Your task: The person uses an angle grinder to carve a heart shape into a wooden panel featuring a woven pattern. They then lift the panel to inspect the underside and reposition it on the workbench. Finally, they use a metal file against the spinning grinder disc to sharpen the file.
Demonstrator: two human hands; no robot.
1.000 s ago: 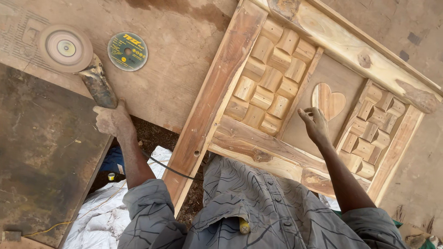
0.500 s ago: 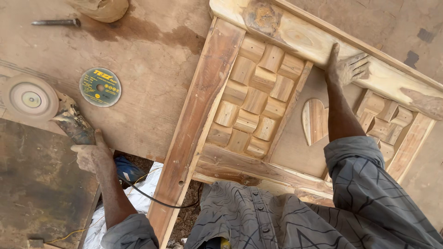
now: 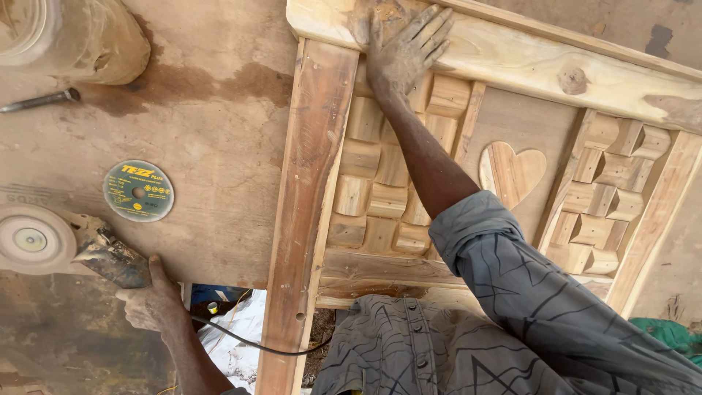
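Surface: a worn brown board [image 3: 219,110], dusty and stained dark near its top; its left and top edges run out of the frame.
Wooden frame: a pale carved panel [image 3: 512,66] lies on the right of the surface, with rows of raised blocks and a heart [image 3: 512,172] cut in its middle; its right end is cut off by the frame edge, its lower rail is partly hidden by the person's shirt.
Right hand: the right hand [image 3: 402,51] lies flat on the top rail, fingers spread, palm down on a dusty patch – it grips nothing.
Left hand: the left hand [image 3: 150,303] is closed around the grimy body of an angle grinder [image 3: 110,256] at the surface's near edge; the fingers are mostly tucked under, so the grip itself is hard to see.
Grinder disc: its round sanding disc [image 3: 29,240] faces up at the far left, partly cut off.
Loose disc: a green cutting disc [image 3: 139,191] lies flat just beside the grinder, not touching it.
Cable: a dark cord [image 3: 256,347] runs from below the left hand toward the shirt; its end is hidden.
Top left: a metal rod [image 3: 40,100] and a dust-coated rounded object [image 3: 88,40] – only partly in view, kind unclear.
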